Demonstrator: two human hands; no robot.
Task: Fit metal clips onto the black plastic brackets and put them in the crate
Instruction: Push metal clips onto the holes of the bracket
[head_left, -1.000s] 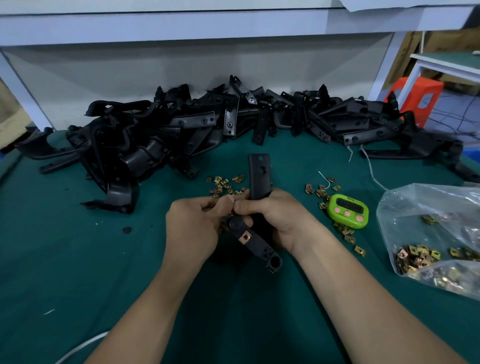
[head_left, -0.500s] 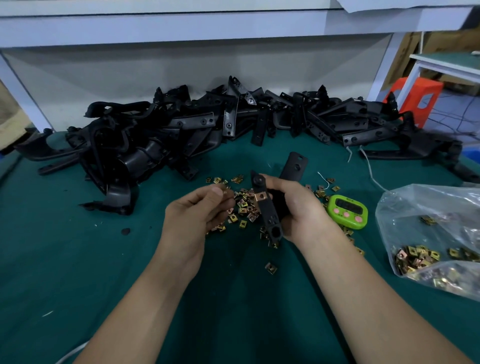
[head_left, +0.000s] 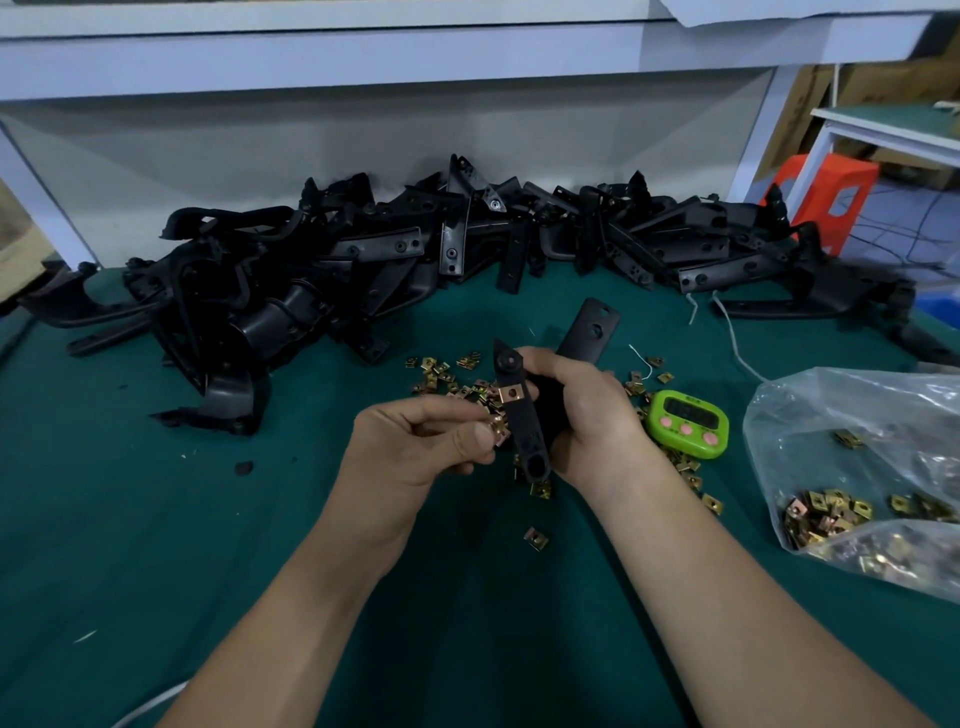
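Note:
My right hand (head_left: 582, 410) grips a black plastic bracket (head_left: 522, 415) above the green table. One metal clip (head_left: 511, 393) sits fitted on the bracket's near arm. The bracket's other arm (head_left: 592, 332) sticks up to the far right. My left hand (head_left: 426, 447) pinches a loose brass-coloured clip (head_left: 500, 431) between thumb and fingers, right beside the bracket. Loose clips (head_left: 447, 374) lie scattered on the table under and behind both hands.
A long heap of black brackets (head_left: 363, 270) runs along the table's back edge. A green timer (head_left: 687, 423) lies right of my hands. A clear plastic bag of clips (head_left: 857, 467) lies at the right. No crate shows.
My right hand lifted and turned the bracket upright, off the table. My left hand let go of the bracket, picked a clip from the loose ones and brought it beside the bracket.

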